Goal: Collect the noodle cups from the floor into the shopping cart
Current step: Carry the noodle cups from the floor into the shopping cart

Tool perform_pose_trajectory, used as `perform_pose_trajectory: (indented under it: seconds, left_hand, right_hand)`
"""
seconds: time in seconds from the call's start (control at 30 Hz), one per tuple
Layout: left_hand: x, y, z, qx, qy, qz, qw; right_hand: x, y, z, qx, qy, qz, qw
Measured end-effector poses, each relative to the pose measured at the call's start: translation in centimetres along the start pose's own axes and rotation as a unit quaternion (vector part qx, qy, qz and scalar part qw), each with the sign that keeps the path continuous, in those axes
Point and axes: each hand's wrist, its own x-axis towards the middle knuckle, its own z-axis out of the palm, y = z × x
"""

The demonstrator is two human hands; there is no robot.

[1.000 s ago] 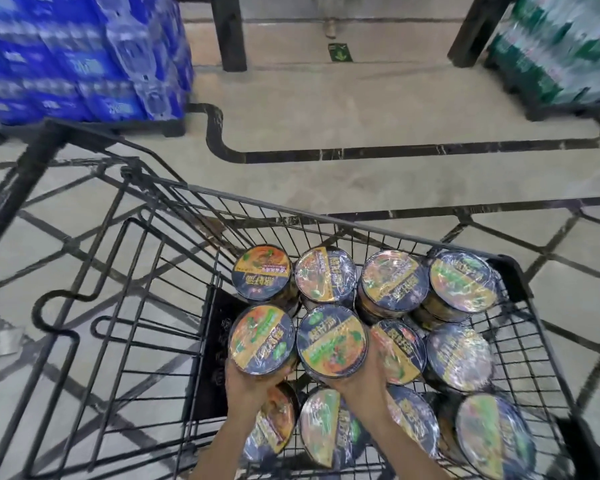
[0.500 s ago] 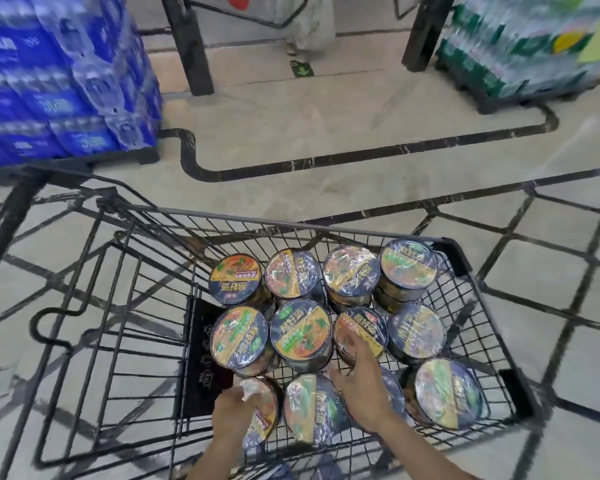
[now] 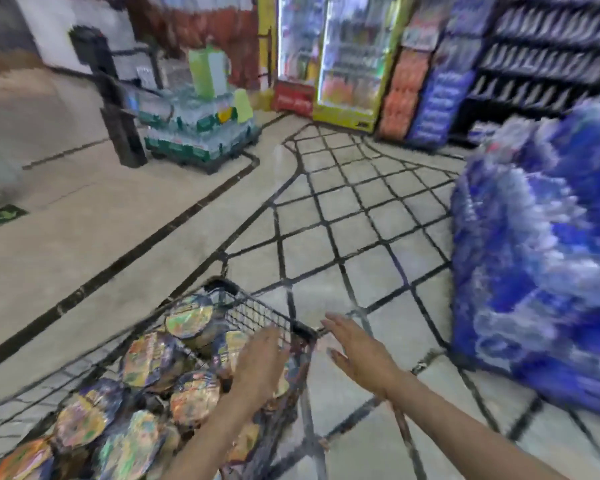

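The view is blurred by head motion. A black wire shopping cart (image 3: pixel 243 299) fills the lower left, holding several foil-lidded noodle cups (image 3: pixel 187 320). My left hand (image 3: pixel 260 362) hovers over the cart's right side above the cups, fingers relaxed, holding nothing. My right hand (image 3: pixel 357 351) is outside the cart, just right of its corner, fingers straight and spread, empty. No noodle cup shows on the floor here.
A tall stack of blue bottled-water packs (image 3: pixel 541 258) stands close on the right. A pallet of green bottled-water packs (image 3: pixel 198 136) and a black post (image 3: pixel 118 112) stand at the back left. Drink fridges (image 3: pixel 347 57) and shelves line the far wall. Tiled floor lies ahead.
The view has swung sharply to the right. Both hands have lifted off the cups; the right hand has moved out past the cart's edge.
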Motion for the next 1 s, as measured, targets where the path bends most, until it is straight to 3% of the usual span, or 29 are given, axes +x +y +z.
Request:
perform_pose_trajectory:
  seconds: [0.1, 0.27, 0.43, 0.57, 0.73, 1.0]
  left_hand:
    - [2.6, 6.8, 0.7, 0.082, 0.045, 0.187, 0.978]
    - [3.6, 21.6, 2.9, 0.186, 0.087, 0.410, 0.889]
    - [-0.5, 38.7, 7.3, 0.153, 0.075, 0.574, 0.801]
    - [-6.3, 52.8, 12.5, 0.139, 0.092, 0.683, 0.711]
    - [-17.0, 68.3, 17.1, 0.081, 0.109, 0.797, 0.588]
    - [-32.1, 84.9, 22.5, 0.004, 0.085, 0.893, 0.441]
  right_hand:
    - [-5.5, 4.6, -4.7, -0.043, 0.042, 0.070, 0.996]
    - [-17.1, 11.1, -12.3, -0.110, 0.130, 0.169, 0.971]
    - [-32.6, 17.6, -17.8, -0.152, 0.176, 0.252, 0.939]
    - [-47.6, 20.8, -22.5, -0.225, 0.183, 0.335, 0.896]
    - [-65.8, 21.2, -26.0, -0.269, 0.200, 0.472, 0.816]
    - [-86.1, 18.2, -27.3, -0.283, 0.202, 0.632, 0.692]
